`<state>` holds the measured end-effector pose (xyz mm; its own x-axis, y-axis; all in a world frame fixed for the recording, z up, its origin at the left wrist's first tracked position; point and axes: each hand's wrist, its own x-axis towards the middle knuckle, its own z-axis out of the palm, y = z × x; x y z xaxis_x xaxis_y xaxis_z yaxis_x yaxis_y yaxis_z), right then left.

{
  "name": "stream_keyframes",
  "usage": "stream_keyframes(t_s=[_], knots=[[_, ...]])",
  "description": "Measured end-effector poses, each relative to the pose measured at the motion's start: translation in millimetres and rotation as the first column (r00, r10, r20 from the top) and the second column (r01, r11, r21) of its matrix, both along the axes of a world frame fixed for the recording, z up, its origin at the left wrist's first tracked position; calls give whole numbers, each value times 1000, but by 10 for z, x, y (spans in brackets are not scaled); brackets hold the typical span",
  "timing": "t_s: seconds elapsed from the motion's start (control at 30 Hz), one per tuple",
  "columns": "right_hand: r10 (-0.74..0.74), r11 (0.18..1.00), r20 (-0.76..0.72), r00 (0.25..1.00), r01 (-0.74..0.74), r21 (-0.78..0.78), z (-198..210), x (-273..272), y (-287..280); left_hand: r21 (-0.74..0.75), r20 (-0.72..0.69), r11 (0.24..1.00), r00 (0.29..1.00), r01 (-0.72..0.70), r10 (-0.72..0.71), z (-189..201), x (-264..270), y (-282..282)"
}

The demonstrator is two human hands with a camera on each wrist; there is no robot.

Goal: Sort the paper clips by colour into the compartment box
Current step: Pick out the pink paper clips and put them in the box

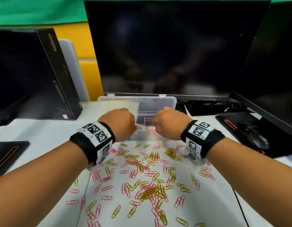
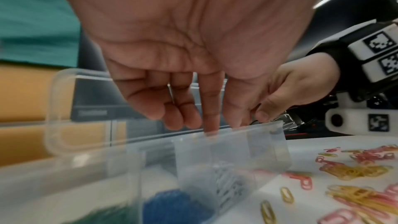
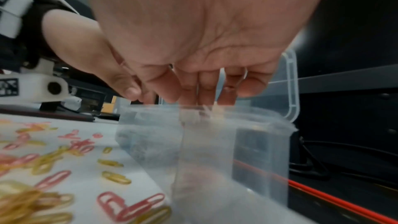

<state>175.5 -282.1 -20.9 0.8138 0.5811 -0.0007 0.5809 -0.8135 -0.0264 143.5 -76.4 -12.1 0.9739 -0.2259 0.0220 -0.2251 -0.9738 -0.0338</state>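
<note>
The clear compartment box (image 1: 168, 102) lies on the white bench (image 1: 43, 136) just in front of the dark monitor (image 1: 166, 46), its long axis running left to right and its lid tipped open toward the far side. Blue and green clips fill two near compartments in the left wrist view, with pale ones in a compartment just right of the blue.

Both hands hover over the box, side by side. The left hand (image 1: 120, 123) points its fingers (image 2: 212, 108) down, loosely straight, one tip at the box rim; whitish clips (image 1: 140, 126) show just beside it — whether it pinches them cannot be told. The right hand (image 1: 168, 123) also hangs fingers down over the rim; its grip is blurred, so whether it holds anything cannot be told.

Pink and yellow paper clips (image 1: 142, 177) lie scattered on the near bench, pointing every way.
</note>
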Motion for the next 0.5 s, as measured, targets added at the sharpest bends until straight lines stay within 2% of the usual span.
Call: stream_keyframes(t_s=[0.1, 0.2, 0.33, 0.4, 0.5], knots=[[-21, 964, -42, 999, 9, -265, -35, 76, 192, -56, -101, 997, 993, 53, -58, -183, 20, 144], [-89, 916, -66, 994, 56, -397, -142, 121, 274, -180, -128, 983, 990, 35, -58, -367, 76, 260], [-140, 948, -107, 984, 102, -302, -255, 138, 273, -483, -177, 876, 980, -7, -90, -449, 155, 354], [-136, 965, -116, 984, 105, -239, -273, 126, 269, -543, -207, 840, 973, -28, -101, -453, 196, 365], [-100, 980, -136, 986, 74, -186, -236, 95, 277, -544, -248, 836, 965, -62, -89, -442, 210, 336]])
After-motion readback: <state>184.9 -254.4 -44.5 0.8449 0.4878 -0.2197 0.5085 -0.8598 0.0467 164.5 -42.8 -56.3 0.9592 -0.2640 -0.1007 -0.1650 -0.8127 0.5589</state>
